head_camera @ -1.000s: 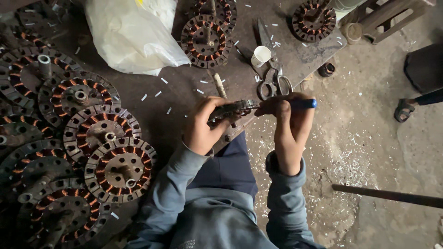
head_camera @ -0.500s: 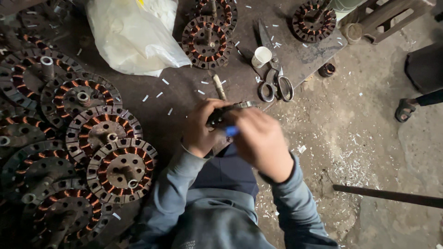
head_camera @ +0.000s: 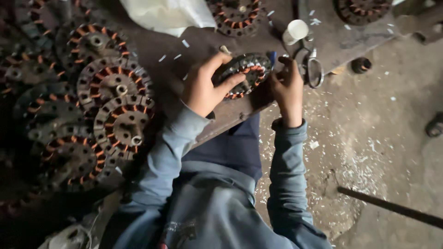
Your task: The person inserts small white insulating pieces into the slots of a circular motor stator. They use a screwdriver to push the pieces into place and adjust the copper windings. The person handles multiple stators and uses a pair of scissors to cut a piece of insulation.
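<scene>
**Copper and steel: a wound ring in your 2 hands**

Head view: Copper coils wrap the dark metal ring (head_camera: 244,74) you hold at the edge of the work board (head_camera: 332,41). Your left hand (head_camera: 205,90) curls around its left rim. Your right hand (head_camera: 287,87) grips the right rim, with a blue-tipped tool (head_camera: 273,57) poking out by the fingers.

It looks heavy and stiff, like a stack of steel plates. The thin wires could scratch or bend, so hold it by the outer metal rim.

A white plastic bag (head_camera: 168,14) lies crumpled at the top. A small white tube (head_camera: 295,31) stands near the scissors (head_camera: 310,68). I can see no labels or signs. More wound rings (head_camera: 122,124) are piled on your left.
</scene>
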Motion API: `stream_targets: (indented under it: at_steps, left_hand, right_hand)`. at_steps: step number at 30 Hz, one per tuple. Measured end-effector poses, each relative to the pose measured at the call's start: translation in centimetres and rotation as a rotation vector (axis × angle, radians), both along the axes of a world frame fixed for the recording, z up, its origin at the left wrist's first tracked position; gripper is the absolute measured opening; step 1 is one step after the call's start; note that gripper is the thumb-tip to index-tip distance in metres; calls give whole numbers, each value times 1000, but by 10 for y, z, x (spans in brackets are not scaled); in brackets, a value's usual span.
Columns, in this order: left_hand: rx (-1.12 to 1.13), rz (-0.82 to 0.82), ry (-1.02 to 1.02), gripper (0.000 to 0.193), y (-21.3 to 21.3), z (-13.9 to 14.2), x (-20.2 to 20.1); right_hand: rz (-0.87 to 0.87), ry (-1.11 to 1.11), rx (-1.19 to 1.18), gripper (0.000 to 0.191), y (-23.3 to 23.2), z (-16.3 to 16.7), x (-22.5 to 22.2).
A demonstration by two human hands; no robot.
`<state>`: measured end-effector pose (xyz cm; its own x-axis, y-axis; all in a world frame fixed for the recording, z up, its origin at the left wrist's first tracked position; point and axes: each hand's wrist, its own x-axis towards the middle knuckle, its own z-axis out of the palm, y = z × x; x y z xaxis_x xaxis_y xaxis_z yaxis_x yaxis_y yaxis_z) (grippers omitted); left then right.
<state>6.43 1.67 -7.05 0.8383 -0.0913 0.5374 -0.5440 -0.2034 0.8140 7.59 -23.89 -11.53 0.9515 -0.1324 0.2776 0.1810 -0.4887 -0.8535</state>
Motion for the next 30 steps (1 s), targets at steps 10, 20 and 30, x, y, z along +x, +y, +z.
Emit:
stream_targets:
  at_steps: [10, 20, 30]
  left_hand:
    - [18, -98, 23, 31, 11, 1, 1]
    - [108, -232, 23, 33, 9, 16, 2]
    - [56, -317, 8, 28, 11, 19, -3]
  right_hand:
    - [141, -273, -474, 22, 108, 35, -113]
    - [205, -113, -745, 49, 149, 31, -101]
    - [485, -127, -799, 30, 104, 52, -119]
